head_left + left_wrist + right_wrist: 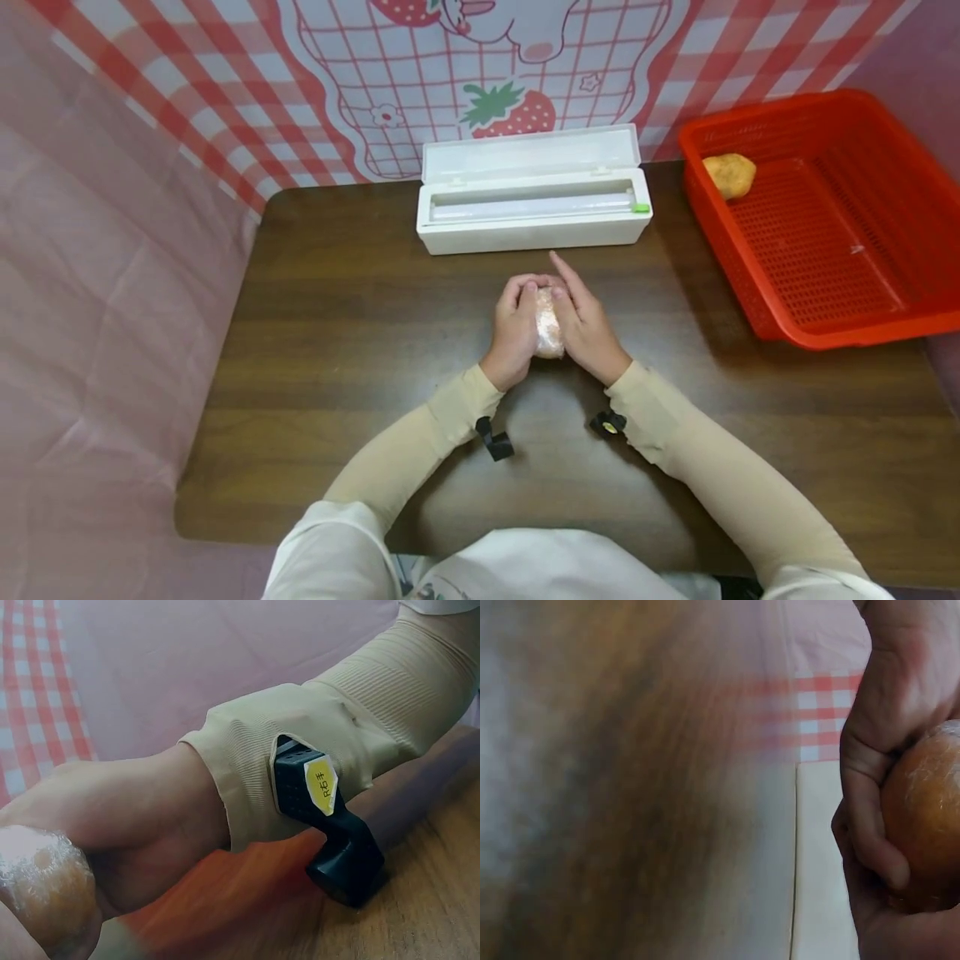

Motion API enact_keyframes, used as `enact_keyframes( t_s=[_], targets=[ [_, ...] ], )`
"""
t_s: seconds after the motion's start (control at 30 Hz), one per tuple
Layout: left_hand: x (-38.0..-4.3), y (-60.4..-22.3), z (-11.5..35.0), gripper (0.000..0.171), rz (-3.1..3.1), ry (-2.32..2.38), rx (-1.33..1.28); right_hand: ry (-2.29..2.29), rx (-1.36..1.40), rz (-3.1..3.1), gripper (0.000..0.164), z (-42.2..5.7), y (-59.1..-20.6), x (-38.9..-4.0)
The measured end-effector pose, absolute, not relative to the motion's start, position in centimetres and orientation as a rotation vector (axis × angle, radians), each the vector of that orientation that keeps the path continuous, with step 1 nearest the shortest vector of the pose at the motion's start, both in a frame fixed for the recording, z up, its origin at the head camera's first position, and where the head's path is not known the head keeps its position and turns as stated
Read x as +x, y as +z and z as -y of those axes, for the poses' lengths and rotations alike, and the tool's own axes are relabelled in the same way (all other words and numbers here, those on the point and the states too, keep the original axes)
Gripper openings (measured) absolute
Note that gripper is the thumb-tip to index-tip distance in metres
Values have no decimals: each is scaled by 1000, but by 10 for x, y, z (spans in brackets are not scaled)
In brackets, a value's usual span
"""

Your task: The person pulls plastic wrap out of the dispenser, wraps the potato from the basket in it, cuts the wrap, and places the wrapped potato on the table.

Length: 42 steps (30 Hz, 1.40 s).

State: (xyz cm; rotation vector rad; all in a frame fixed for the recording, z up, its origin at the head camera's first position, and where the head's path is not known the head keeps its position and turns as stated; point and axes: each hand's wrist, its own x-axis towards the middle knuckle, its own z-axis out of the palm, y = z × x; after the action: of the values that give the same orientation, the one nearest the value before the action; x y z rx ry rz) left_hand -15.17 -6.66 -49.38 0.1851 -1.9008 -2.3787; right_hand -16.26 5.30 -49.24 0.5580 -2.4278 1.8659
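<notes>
Between both hands, above the middle of the table, is a potato [549, 325] wrapped in clear cling film. My left hand [515, 329] holds its left side, fingers curled around the far end and thumb along it. From the other side my right hand [588, 329] grips it with the thumb on the film, while one finger points away from the body. In the left wrist view the shiny film on the potato [46, 881] shows wrinkles. The right wrist view has the potato [926, 810] at its edge; the palms hide much of it.
Behind the hands stands a white cling film box [536, 237], lid raised, with a roll and a green slider. A red plastic basket [783, 321] at the right contains an unwrapped potato [731, 176]. Checked cloth [225, 92] hangs at the back of the wooden table [322, 333].
</notes>
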Motion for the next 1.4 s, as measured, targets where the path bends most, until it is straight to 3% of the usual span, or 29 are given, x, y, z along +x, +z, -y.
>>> enact_keyframes(
  t_s=[0.43,0.7,0.93,1.4],
  targets=[
    [-167,-493,92,34,2054,-2254,217,2450,279,2612,67,-57,-481,-158],
    [-168,-490,104,51,2259,-2281,108,2729,84,2429,59,-61,-482,-162],
    [-160,-482,115,55,2565,-2267,172,2533,62,2499,59,-67,-485,-168],
    [-156,-485,125,51,2312,-2709,424,2425,153,2569,57,-65,-492,-169]
  ],
)
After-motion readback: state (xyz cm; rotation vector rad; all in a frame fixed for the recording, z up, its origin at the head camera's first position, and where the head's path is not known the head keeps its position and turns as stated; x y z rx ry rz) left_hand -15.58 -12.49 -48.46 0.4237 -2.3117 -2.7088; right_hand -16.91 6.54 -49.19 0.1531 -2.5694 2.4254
